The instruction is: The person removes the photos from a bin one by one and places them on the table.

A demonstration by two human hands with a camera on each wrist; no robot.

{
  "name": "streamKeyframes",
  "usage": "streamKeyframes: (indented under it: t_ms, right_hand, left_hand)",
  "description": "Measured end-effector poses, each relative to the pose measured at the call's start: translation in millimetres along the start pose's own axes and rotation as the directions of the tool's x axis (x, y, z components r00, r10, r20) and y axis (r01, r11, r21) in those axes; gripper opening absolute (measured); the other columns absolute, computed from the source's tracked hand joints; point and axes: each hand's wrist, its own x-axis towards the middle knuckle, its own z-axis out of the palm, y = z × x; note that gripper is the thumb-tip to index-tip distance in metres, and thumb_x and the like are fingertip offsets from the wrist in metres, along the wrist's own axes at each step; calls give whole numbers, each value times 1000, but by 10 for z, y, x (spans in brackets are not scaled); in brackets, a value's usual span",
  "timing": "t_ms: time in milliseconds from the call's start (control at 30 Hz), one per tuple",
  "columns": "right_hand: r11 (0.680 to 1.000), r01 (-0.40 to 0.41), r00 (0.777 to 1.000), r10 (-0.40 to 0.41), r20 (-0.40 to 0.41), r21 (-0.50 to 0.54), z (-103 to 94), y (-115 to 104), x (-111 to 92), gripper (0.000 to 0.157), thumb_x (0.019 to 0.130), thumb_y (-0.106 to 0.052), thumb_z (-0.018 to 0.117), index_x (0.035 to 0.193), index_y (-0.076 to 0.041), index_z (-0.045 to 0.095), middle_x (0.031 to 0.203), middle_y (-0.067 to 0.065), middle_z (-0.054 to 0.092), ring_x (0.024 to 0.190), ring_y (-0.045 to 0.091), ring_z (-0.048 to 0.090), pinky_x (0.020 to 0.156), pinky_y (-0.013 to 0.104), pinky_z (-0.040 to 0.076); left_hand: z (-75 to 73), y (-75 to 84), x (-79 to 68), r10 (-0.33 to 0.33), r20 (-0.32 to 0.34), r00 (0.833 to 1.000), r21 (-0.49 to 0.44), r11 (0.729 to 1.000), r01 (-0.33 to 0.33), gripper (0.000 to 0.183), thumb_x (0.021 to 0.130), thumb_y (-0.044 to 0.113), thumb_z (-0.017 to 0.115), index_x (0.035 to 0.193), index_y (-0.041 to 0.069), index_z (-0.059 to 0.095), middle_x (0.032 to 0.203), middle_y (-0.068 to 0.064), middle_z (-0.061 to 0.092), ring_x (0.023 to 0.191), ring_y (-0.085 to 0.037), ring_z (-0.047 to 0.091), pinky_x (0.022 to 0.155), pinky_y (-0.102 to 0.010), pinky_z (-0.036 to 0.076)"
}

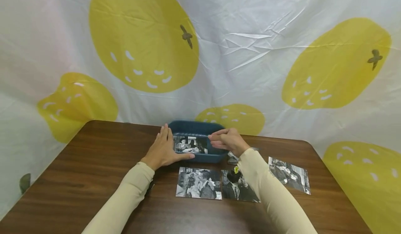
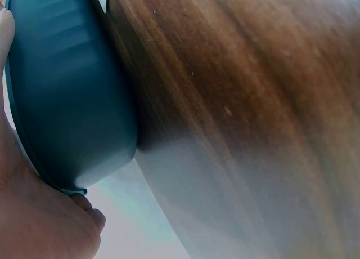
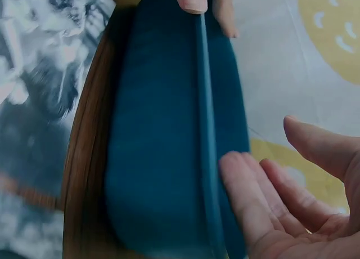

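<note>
A blue plastic bin (image 1: 205,158) stands near the table's back edge, with a black-and-white photo (image 1: 191,145) lying in it. My left hand (image 1: 166,150) holds the bin's left end, its thumb along the front rim and its fingers at the far left side. In the left wrist view the bin's wall (image 2: 73,101) fills the left part, beside the hand. My right hand (image 1: 230,140) hovers over the bin's right end, fingers loosely extended. Thumb and fingers (image 3: 247,197) are apart with nothing between them in the right wrist view.
Two black-and-white photos, a left one (image 1: 198,183) and a right one (image 1: 232,188), lie side by side before the bin. Another photo (image 1: 291,175) lies further right. One more (image 1: 232,158) is partly hidden by the right hand. A fruit-printed curtain (image 1: 238,70) hangs behind the table (image 1: 103,157).
</note>
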Motion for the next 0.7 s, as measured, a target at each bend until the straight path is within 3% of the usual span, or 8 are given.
streamKeyframes:
  t_ms: [167, 400, 700]
  right_hand:
    - [998, -48, 998, 46, -43, -35, 195, 60, 214, 37, 91, -3, 73, 121, 16, 64, 128, 26, 64, 120, 43, 62, 100, 45, 53]
    - [977, -104, 975, 64, -213, -184, 294, 142, 384, 40, 86, -6, 80, 118, 14, 64, 129, 24, 62, 116, 40, 63, 99, 47, 53]
    - [979, -133, 962, 90, -258, -154, 372, 171, 553, 51, 85, -7, 82, 126, 14, 60, 130, 23, 62, 112, 36, 65, 96, 44, 55]
  left_hand:
    - [-6, 8, -5, 2, -8, 1000, 10, 1000, -2, 138, 73, 87, 62, 155, -14, 15, 165, -31, 1, 153, -42, 2, 124, -51, 13]
    - [5, 11, -13, 5, -18, 1000, 11, 1000, -5, 138, 73, 87, 62, 155, -15, 16, 164, -31, 1, 153, -43, 3, 123, -51, 14]
    - [13, -5, -9, -4, -26, 1000, 0, 1000, 4, 140, 71, 87, 63, 155, -14, 15, 164, -31, 0, 153, -42, 3, 123, -51, 16]
